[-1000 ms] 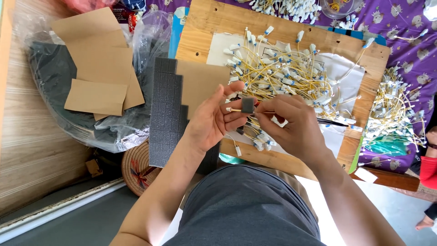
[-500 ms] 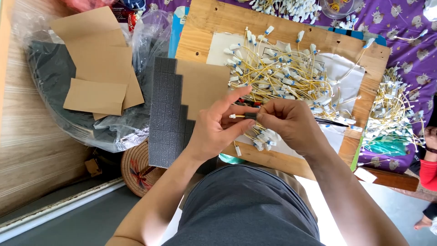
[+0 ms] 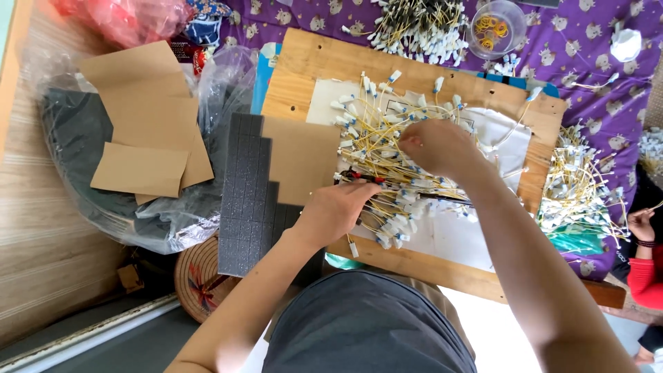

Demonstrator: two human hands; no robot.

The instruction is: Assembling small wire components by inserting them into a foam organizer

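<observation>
Wooden board (image 3: 304, 76) — hands (image 3: 387, 176) reach into wires (image 3: 387, 138).

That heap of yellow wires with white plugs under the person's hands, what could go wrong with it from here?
The wire heap is loose and tangled, so the right hand reaching into it may drag out several wires instead of one. The wooden board looks crowded: stray wires near its front edge, by the left hand, could slip off. The grey foam sheet overhangs the board's side and might get knocked away.
</observation>
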